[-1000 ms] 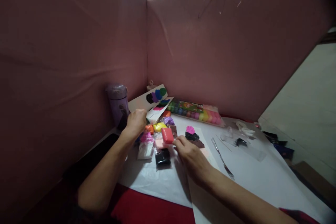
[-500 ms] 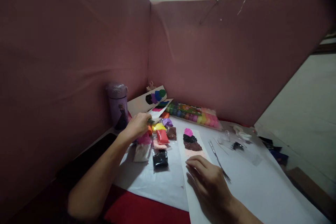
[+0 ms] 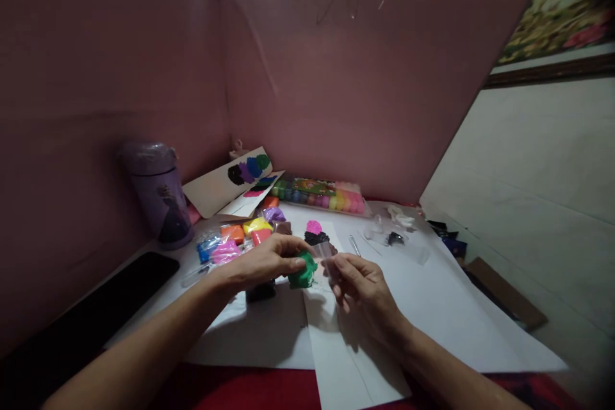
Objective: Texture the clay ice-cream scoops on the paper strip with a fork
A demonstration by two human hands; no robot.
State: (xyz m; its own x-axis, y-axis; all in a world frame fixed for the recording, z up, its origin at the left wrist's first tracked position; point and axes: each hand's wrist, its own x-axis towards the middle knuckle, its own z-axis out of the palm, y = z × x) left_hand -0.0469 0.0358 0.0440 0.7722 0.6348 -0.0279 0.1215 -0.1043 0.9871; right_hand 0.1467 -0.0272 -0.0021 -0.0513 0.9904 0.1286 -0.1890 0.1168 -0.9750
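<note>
My left hand (image 3: 276,261) is closed on a small clear packet of green modelling clay (image 3: 302,271), thumb on the near side. At the right, my right hand (image 3: 361,278) pinches the packet's clear plastic edge (image 3: 327,259). Both hands are above a long white card strip (image 3: 336,339) bearing pink (image 3: 314,227), black and partly hidden clay patches. To the left lie several clay packets, among them yellow (image 3: 258,225), magenta (image 3: 225,251) and blue (image 3: 207,248). A black packet (image 3: 261,291) shows under my left hand.
A purple tumbler (image 3: 166,205) stands at left near a dark phone-like slab (image 3: 148,269). Cards with colour patches (image 3: 225,182) lean behind the packets. Against the pink partition rests a long bag of coloured clay (image 3: 319,195). A metal tool (image 3: 354,245) and plastic scraps (image 3: 396,239) lie right.
My left hand has brought the green packet from the pile to above the card strip. My right hand has lifted off the strip and gripped the packet's edge. The view has shifted right.
</note>
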